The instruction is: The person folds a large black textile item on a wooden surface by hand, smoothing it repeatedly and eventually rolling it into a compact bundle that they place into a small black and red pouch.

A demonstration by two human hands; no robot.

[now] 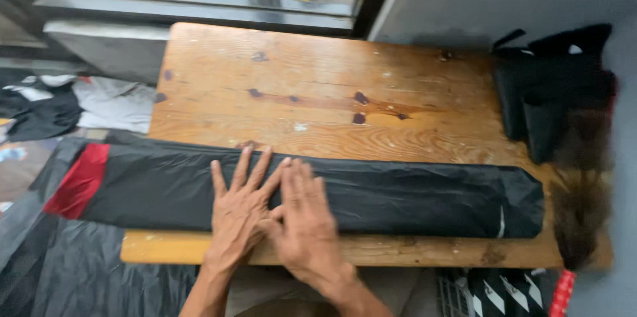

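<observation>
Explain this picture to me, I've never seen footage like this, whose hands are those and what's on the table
This is one picture from a camera worn on a person's head, looking down, so the hands are that person's own. The left hand and right hand lie flat, fingers spread, side by side on a long folded black garment with a red part at its left end. Nothing is gripped; both hands only press on it. The garment lies across a wooden table. At the table's right edge stand black folded items and a dark feather duster. More clothes lie on the left.
</observation>
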